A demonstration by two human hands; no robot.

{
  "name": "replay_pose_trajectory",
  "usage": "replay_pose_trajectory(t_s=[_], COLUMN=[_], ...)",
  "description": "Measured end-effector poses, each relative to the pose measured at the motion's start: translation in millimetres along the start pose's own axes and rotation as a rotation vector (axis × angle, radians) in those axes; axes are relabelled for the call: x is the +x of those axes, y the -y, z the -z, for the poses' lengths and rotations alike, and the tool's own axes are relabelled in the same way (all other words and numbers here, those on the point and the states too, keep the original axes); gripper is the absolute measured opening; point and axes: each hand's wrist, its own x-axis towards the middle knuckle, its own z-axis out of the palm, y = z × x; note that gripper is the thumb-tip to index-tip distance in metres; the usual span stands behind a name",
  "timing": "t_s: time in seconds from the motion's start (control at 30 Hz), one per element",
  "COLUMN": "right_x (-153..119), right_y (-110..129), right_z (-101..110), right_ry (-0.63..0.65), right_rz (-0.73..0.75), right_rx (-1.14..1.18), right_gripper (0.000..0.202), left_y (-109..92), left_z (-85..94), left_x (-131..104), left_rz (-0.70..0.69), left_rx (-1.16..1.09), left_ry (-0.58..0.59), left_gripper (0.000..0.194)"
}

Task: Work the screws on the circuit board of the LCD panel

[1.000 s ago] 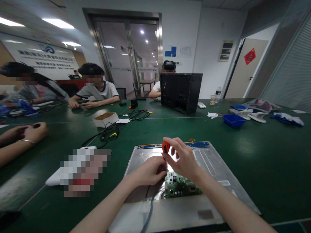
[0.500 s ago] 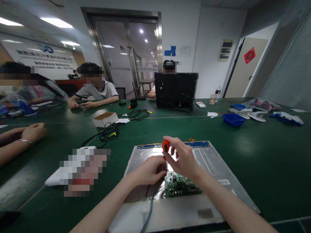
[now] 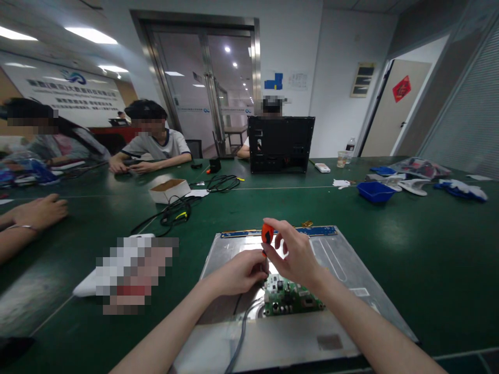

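A flat metal panel (image 3: 288, 337) lies in front of me with a green circuit board (image 3: 290, 301) on it and a blue strip board (image 3: 319, 231) along its far edge. My right hand (image 3: 294, 252) grips the orange handle of an upright screwdriver (image 3: 267, 234) between thumb and fingers. Just below the handle, my left hand (image 3: 244, 270) closes round the lower part of the screwdriver, near the board's upper left corner. The screwdriver's tip is hidden by my left fingers. A grey cable (image 3: 242, 332) runs from beside the board toward the near edge.
Black cables (image 3: 171, 215) and a white box (image 3: 169, 191) lie to the left. A black monitor frame (image 3: 280, 145) stands across the table. Another person's hands (image 3: 47, 213) rest at left. A blue tray (image 3: 375, 192) sits at right.
My hands and the screwdriver hold nearly the same pose. The black monitor frame across the table has turned slightly. The other person's hands at left have shifted a little left.
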Motion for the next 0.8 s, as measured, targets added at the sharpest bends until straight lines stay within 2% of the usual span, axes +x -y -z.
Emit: replay_pose_trajectory(t_s=[0.8], right_x=[0.3], right_y=[-0.1], right_z=[0.3], right_ry=[0.029], right_rz=[-0.008], right_rx=[-0.007], right_gripper=[0.037], left_y=[-1.2], left_z=[0.2], left_x=[0.8], left_rz=[0.004], left_rx=[0.03], left_ry=[0.011], left_gripper=[0.01])
